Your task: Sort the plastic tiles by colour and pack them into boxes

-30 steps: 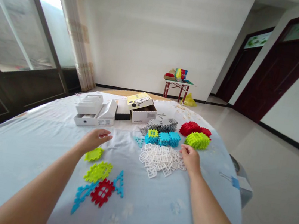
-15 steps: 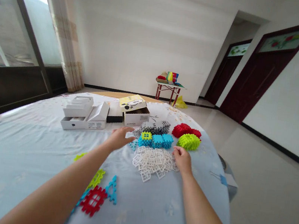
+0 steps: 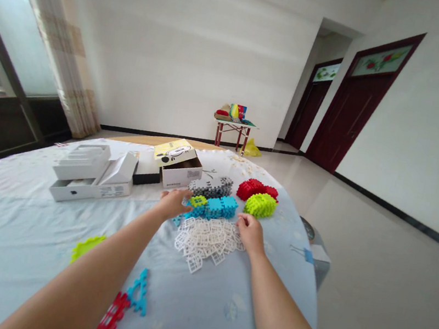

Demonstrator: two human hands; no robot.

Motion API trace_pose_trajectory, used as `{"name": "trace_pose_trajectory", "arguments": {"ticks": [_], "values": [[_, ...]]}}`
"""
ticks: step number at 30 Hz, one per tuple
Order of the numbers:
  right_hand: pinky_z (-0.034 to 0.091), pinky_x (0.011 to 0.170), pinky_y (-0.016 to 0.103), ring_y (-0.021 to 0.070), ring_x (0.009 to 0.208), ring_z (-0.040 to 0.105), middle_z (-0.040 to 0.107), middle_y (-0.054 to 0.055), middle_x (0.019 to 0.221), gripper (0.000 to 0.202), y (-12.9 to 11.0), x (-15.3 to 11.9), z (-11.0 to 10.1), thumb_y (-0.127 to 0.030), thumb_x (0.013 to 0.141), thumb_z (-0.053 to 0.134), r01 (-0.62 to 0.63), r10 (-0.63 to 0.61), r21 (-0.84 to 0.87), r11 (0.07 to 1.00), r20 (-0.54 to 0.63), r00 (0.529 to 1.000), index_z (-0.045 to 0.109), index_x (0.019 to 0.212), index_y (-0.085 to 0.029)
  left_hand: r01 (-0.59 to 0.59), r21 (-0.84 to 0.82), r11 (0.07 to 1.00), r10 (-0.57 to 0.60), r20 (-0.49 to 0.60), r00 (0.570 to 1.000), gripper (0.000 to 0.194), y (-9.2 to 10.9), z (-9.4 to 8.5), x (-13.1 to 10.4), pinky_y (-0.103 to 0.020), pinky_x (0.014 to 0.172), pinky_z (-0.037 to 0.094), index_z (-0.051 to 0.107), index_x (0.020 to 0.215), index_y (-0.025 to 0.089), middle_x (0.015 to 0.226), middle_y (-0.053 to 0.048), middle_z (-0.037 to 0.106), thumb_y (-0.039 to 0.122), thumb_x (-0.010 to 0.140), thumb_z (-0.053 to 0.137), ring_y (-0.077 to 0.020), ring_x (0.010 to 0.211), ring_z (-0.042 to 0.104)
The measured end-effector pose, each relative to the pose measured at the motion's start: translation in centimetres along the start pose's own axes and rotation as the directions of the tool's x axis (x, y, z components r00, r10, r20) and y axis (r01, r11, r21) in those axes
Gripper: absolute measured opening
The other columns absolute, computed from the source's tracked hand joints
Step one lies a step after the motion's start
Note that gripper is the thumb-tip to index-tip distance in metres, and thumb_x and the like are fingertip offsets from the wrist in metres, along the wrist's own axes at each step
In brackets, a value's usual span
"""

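My left hand (image 3: 173,204) reaches to the left end of the stacked blue interlocking plastic pieces (image 3: 217,206). Its thumb and fingers are apart, close beside a lime-green window-frame piece (image 3: 198,201) on top of that stack. Curled together, the fingers of my right hand (image 3: 252,235) are at the right edge of a loose pile of white plastic window inserts (image 3: 207,240); whether they pinch anything is hidden. Near my left forearm lie a blue triangular piece (image 3: 139,292), a red toothed piece (image 3: 111,319) and a lime-green piece (image 3: 86,247), the last two partly covered by the arm.
Grey pieces (image 3: 211,186) lie behind the blue stack. Red pieces (image 3: 255,189) and lime-green pieces (image 3: 260,205) are grouped to the right. White boxes (image 3: 90,191) and a box with a yellow lid (image 3: 180,172) stand at the back left. A cloth covers the round table (image 3: 197,305).
The view has turned to the right, so the scene sits further left. My left hand has come nearer to the lime-green window-frame piece. My right hand stays by the white inserts.
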State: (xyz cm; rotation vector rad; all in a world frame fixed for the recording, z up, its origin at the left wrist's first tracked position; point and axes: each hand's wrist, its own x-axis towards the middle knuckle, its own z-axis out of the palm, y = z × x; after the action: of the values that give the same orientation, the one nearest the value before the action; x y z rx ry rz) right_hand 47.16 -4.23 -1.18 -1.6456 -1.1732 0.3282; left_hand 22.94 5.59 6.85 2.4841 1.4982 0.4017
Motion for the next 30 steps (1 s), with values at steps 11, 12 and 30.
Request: {"name": "trace_pose_trajectory", "arguments": {"ticks": [11,12,30], "values": [[0.047,0.072,0.029,0.0186,0.075,0.063,0.069,0.004,0.080,0.029,0.1,0.1,0.0,-0.031,0.074,0.044,-0.015,0.015,-0.014,1.000,-0.007,1.000,0.066,0.089,-0.018,0.036,0.020,0.999,-0.035,-0.046,0.998,0.065,0.4,1.2,0.5,-0.043,0.091,0.033,0.054,0.117,0.025,0.110,-0.008,0.064,0.057,0.062,0.059,-0.0300,0.108,0.051],[0.047,0.072,0.029,0.0186,0.076,0.063,0.070,0.004,0.080,0.029,0.1,0.1,0.0,-0.031,0.074,0.044,-0.016,0.016,-0.012,1.000,-0.009,1.000,0.066,0.089,-0.019,0.042,0.025,0.999,-0.041,-0.052,0.998,0.064,0.6,1.3,0.6,-0.043,0.091,0.032,0.055,0.116,0.025,0.110,-0.008,0.064,0.056,0.061,0.060,-0.0306,0.108,0.051],[0.047,0.068,0.027,0.0173,0.072,0.063,0.069,0.003,0.075,0.028,-0.2,0.1,0.0,-0.031,0.075,0.044,-0.024,0.024,0.005,1.000,-0.010,1.000,0.066,0.088,-0.018,0.093,0.006,0.996,-0.093,-0.072,0.993,0.057,0.7,1.6,0.9,-0.045,0.093,0.032,0.060,0.111,0.027,0.118,-0.007,0.061,0.057,0.062,0.060,-0.0310,0.111,0.050]]}}
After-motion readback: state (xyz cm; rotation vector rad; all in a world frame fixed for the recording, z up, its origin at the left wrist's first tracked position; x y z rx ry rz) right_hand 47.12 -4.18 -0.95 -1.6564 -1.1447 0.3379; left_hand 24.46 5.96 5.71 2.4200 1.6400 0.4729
